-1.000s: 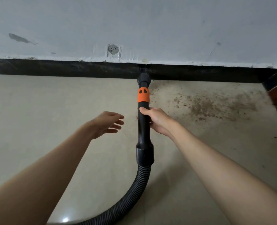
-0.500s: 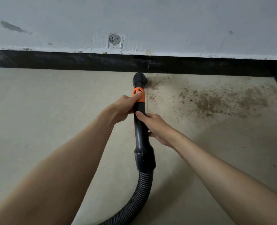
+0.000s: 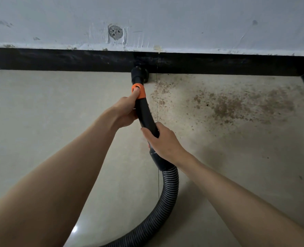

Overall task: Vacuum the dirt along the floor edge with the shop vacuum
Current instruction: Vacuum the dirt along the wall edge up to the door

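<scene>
Gripping the black vacuum wand point(image 3: 145, 118) with both hands: my left hand point(image 3: 124, 111) curls round it just below the orange collar point(image 3: 138, 90), my right hand point(image 3: 162, 139) wraps the lower end above the ribbed hose point(image 3: 167, 198). Its nozzle point(image 3: 138, 73) seems to touch the black baseboard point(image 3: 58, 59), with dirt point(image 3: 233, 106) scattered to the right.

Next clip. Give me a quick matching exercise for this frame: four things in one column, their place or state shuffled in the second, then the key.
Things:
1. left hand
2. right hand
3. nozzle tip
4. dirt patch

Places or states:
A. spread over the floor to the right of the wand
B. against the black baseboard
C. grips the wand just below the orange collar, one finger on it
D. grips the wand lower down, just above the ribbed hose

Pairs: 1-C, 2-D, 3-B, 4-A
</scene>
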`<state>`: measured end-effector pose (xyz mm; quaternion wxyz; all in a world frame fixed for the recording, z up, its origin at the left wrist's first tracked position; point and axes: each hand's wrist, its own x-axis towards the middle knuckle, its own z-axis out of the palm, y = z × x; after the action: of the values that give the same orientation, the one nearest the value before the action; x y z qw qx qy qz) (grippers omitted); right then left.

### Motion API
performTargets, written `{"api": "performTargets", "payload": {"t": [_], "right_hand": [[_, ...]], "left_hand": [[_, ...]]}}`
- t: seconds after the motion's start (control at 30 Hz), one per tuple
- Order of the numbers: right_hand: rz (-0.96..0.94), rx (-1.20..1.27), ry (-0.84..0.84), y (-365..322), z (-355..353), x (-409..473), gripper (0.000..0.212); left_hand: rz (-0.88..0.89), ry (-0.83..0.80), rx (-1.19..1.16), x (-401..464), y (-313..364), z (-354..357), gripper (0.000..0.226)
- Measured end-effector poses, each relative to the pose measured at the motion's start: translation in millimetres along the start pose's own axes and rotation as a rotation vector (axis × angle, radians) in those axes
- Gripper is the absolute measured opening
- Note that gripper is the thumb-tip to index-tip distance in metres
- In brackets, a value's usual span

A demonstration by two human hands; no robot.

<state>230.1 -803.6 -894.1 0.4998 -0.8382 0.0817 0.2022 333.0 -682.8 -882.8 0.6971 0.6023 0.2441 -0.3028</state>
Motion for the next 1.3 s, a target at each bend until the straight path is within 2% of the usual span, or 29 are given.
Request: {"api": "performTargets", "payload": {"t": [0.13, 0.27, 0.7, 0.9, 1.2, 1.3], "right_hand": [[-0.019, -0.179, 0.004, 8.8, -11.2, -0.8, 0.031], [-0.016, -0.223, 0.005, 15.2, -19.2, -2.8, 0.034], [0.019, -0.205, 0.096, 38.1, -43.7, -12.4, 0.033], [0.012, -0.217, 0.121, 48.5, -56.4, -15.5, 0.033], [0.045, -0.128, 0.211, 60.7, -60.4, -18.5, 0.035], [0.046, -0.101, 0.214, 58.8, -58.3, -17.1, 0.037]], "left_hand": [[-0.045, 0.015, -0.038, 0.6, -3.2, 17.2, 0.044], [-0.054, 0.013, -0.054, 4.2, -8.8, 27.0, 0.046], [-0.005, 0.013, -0.074, 9.6, -20.9, 72.6, 0.047], [0.009, 0.013, -0.069, 9.8, -22.7, 90.4, 0.041], [-0.022, -0.108, -0.008, 11.1, -22.5, 103.5, 0.043], [-0.021, -0.102, -0.008, 11.2, -22.3, 102.0, 0.04]]}}
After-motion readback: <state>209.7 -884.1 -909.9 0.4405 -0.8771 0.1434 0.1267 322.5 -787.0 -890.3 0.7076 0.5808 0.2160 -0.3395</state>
